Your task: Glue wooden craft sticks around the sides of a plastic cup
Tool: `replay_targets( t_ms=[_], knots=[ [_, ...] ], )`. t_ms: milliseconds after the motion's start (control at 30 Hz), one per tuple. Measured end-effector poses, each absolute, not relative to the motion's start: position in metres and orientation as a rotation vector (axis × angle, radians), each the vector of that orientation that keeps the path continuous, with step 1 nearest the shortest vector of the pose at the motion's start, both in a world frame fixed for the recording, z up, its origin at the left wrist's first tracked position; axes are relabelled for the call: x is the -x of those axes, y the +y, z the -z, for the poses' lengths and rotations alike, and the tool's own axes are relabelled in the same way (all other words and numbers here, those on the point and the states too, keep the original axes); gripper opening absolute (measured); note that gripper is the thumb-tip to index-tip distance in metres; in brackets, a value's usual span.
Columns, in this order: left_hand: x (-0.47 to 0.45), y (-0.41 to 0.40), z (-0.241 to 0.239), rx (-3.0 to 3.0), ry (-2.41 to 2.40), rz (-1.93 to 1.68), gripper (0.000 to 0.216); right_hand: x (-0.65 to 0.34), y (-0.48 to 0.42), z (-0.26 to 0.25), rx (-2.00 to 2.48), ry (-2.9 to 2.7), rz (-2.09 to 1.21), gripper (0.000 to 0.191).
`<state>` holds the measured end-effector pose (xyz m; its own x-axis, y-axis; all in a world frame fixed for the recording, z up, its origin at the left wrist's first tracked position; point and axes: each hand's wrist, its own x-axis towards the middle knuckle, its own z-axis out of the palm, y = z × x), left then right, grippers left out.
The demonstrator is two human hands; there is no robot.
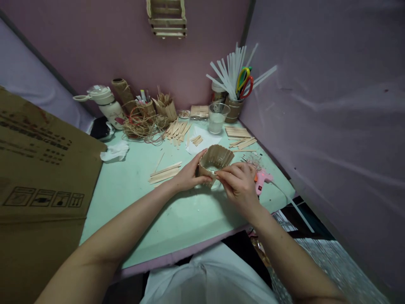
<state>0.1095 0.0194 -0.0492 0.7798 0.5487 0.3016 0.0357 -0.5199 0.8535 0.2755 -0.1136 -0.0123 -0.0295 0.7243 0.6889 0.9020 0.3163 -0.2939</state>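
Note:
A small round cup built of upright wooden craft sticks rests on the pale green table. My left hand wraps around the cup's left side, thumb along its near rim. My right hand is closed in a pinch against the cup's near right edge; what sits between its fingertips is too small to name. Just right of that hand lies a pink glue gun.
Loose craft sticks lie left of the cup, more at the right. At the back stand a glass, twine, a bottle and a jar of glue rods and scissors. A cardboard box borders the left.

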Motion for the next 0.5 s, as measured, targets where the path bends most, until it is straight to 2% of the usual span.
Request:
replay_targets(
  t_ms=[500],
  knots=[
    [-0.1097,0.0179,0.0521,-2.053,0.419,-0.716,0.096,-0.2779,-0.1146,0.0059,1.445,-1.905,0.305,0.007]
  ],
)
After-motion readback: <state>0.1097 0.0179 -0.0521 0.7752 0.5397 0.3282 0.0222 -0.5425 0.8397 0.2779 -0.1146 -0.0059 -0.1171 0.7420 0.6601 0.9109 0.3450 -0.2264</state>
